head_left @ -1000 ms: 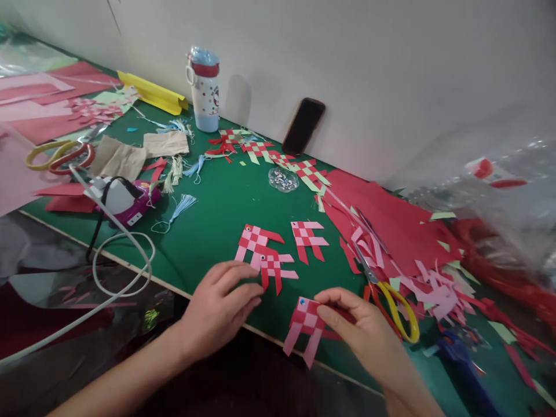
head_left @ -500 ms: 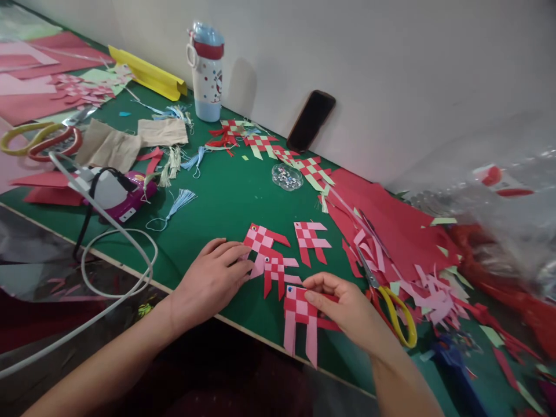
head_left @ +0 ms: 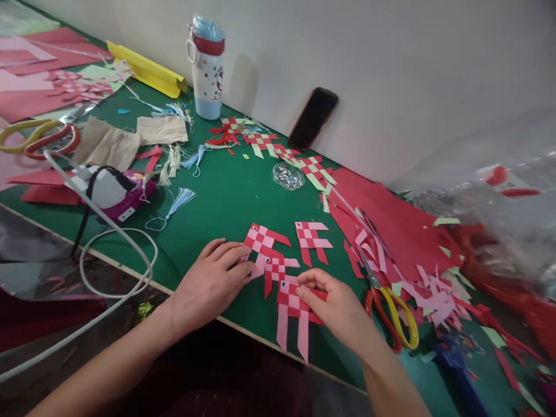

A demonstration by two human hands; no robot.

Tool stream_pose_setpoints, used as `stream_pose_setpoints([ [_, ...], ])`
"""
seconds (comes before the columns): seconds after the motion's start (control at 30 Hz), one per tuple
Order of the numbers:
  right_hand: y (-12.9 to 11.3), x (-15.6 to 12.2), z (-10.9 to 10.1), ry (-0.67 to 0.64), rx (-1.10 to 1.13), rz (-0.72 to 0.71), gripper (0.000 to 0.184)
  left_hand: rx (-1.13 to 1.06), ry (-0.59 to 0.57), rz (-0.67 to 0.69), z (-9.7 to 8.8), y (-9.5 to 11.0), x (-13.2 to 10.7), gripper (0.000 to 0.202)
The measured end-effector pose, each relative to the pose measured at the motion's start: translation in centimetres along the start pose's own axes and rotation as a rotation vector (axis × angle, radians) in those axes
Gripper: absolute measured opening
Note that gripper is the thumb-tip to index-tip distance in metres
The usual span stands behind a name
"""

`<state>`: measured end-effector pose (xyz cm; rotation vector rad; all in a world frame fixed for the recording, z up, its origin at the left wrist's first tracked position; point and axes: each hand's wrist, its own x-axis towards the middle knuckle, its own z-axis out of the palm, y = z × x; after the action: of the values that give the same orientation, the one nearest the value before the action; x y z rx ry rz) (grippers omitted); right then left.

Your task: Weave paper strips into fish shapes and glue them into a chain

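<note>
My right hand pinches a woven red-and-pink paper fish and holds it low over the green table, its long strips pointing toward me. My left hand lies flat on the table, fingers stretched out, fingertips touching the nearest of the finished woven fish. Another woven fish lies right beside the held one, and a third woven fish sits a little farther back.
Red-and-yellow scissors lie right of my right hand beside red paper sheets and scraps. A glue gun with white cable sits left. A dish of googly eyes, a bottle, a phone stand farther back.
My right hand has brought the woven fish leftward and farther onto the table, next to the other fish. My left hand has stayed flat on the table by the finished fish.
</note>
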<state>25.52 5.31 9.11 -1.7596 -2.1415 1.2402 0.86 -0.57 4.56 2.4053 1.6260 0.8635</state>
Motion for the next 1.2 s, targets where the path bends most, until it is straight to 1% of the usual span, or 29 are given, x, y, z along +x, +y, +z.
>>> stream_pose_setpoints([
  [0.1, -0.1, -0.1, 0.0, 0.01, -0.049, -0.006, 0.018, 0.016, 0.018, 0.002, -0.1, 0.7, 0.1, 0.02],
  [0.23, -0.1, 0.0, 0.0, 0.02, -0.1, -0.035, 0.016, -0.002, -0.048, 0.071, 0.1, 2.2, 0.2, 0.022],
  [0.37, -0.2, 0.2, 0.1, 0.001, -0.132, -0.065, 0.014, -0.004, -0.116, 0.142, 1.0, 3.4, 0.4, 0.039],
  [0.57, -0.6, 0.2, 0.0, -0.006, -0.168, -0.097, 0.012, 0.043, -0.174, 0.132, 2.0, 3.6, 0.4, 0.048],
  [0.77, -0.9, -0.4, -0.3, 0.019, -0.273, -0.122, 0.013, 0.069, -0.223, 0.134, 1.8, 3.6, 0.6, 0.046],
  [0.87, -0.4, -1.1, -0.5, 0.058, -0.34, -0.131, 0.015, 0.052, -0.234, 0.12, 1.6, 3.7, 0.7, 0.043],
  [1.0, 1.4, -1.9, -0.6, 0.115, -0.392, -0.155, 0.017, 0.048, -0.208, 0.122, 1.7, 3.8, 0.7, 0.042],
  [1.2, 4.0, -2.8, -0.8, 0.338, -0.463, -0.196, 0.024, 0.06, -0.164, 0.138, 1.8, 3.7, 0.6, 0.039],
])
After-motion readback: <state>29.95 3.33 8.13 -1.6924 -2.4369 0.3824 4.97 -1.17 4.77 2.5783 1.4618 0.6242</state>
